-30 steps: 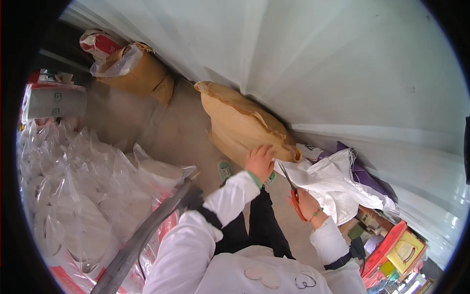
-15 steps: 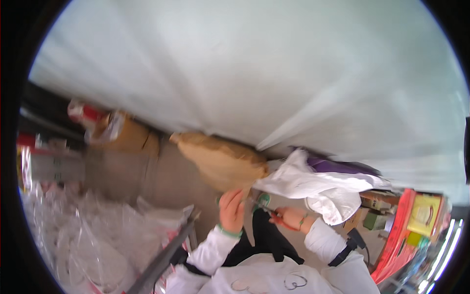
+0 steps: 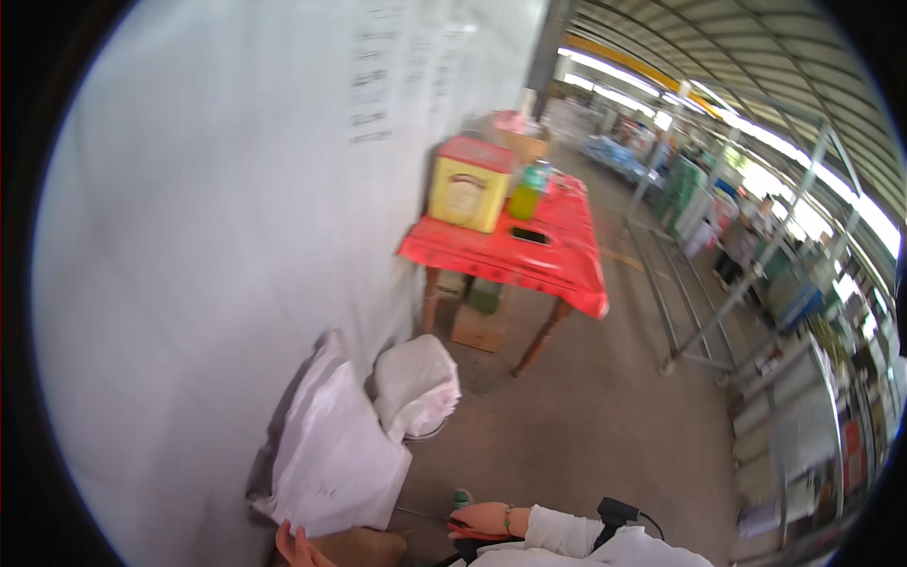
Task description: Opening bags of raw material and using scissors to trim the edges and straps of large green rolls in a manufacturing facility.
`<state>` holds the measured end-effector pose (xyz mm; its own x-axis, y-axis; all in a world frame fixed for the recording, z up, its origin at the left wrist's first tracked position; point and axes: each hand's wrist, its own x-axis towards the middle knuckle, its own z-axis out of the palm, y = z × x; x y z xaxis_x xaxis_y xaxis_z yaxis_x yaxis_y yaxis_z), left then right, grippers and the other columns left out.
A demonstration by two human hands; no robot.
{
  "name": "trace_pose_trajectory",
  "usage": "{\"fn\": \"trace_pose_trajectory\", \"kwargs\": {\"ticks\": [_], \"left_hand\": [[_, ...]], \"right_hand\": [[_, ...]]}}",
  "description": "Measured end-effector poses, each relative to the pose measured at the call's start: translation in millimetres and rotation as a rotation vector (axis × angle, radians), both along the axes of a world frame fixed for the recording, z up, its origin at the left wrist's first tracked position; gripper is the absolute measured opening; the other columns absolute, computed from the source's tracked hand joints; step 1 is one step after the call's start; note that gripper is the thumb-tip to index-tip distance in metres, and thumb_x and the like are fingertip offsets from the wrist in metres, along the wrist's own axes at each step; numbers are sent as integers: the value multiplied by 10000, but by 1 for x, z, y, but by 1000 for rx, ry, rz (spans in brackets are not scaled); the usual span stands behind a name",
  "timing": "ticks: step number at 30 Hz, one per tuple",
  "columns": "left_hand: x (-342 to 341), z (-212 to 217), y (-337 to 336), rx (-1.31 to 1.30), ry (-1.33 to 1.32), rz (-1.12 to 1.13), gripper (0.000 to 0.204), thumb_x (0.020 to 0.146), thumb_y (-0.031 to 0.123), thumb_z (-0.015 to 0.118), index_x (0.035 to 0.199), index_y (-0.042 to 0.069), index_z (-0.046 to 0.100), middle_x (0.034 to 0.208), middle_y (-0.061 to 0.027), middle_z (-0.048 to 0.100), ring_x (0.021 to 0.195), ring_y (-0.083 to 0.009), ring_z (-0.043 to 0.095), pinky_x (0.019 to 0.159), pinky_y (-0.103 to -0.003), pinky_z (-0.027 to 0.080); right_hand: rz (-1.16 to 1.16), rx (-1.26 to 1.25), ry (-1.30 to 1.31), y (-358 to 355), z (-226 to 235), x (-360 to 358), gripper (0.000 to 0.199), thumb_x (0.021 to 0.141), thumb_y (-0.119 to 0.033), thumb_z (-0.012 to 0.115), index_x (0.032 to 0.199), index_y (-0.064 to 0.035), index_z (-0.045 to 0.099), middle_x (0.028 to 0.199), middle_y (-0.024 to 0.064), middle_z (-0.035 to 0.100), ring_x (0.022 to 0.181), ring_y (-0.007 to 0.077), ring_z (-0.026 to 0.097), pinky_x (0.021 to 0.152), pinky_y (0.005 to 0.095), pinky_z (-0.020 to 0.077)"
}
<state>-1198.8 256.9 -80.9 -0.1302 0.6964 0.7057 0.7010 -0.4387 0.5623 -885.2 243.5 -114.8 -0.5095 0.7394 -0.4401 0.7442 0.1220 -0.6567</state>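
Observation:
My right hand (image 3: pixel 480 521) is closed around the red handle of a tool with a thin metal shaft (image 3: pixel 422 513) pointing left; its exact kind is unclear. At the lower edge my left hand (image 3: pixel 300 549) shows only in part, fingers stretched out and apart. It is next to the lower corner of a white woven sack (image 3: pixel 340 454) leaning on the wall, and I cannot tell whether it touches. A brown paper sack (image 3: pixel 359 546) lies just below, mostly cut off. Beyond the white sack stands a round container with a white bag (image 3: pixel 416 387) in it.
A table with a red cover (image 3: pixel 501 260) bears a yellow tin with a red lid (image 3: pixel 470 184), a bottle of yellow-green liquid (image 3: pixel 527 194) and a phone (image 3: pixel 530 235). Under it are boxes (image 3: pixel 480 326). Metal frames (image 3: pixel 699 312) and a shelf rack (image 3: pixel 803 425) stand right. People (image 3: pixel 742 241) are farther off.
My view has swung right, from the wall and brown sack toward the red table and the hall. Both hands now sit lower in the picture. The red-handled tool stays in my right hand.

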Motion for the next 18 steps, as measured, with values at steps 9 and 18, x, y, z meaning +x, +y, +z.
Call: {"fn": "trace_pose_trajectory", "kwargs": {"ticks": [9, 18], "left_hand": [[202, 39, 5, -10, 61, -507, 191, 861, 59, 484, 1000, -48, 559, 1105, -258, 518, 1049, -411, 476, 901, -490, 377], [369, 49, 42, 127, 138, -846, 216, 821, -24, 504, 1022, -49, 579, 1057, -227, 565, 1014, -403, 516, 942, -508, 355]], "right_hand": [[-294, -34, 7, -46, 13, 122, 522, 864, -522, 464, 1093, -53, 483, 943, 173, 604, 904, 352, 577, 780, 404, 445], [-398, -53, -46, -40, 34, 278, 411, 891, -438, 463, 1043, -57, 495, 916, 156, 623, 868, 348, 597, 732, 402, 462]]}}
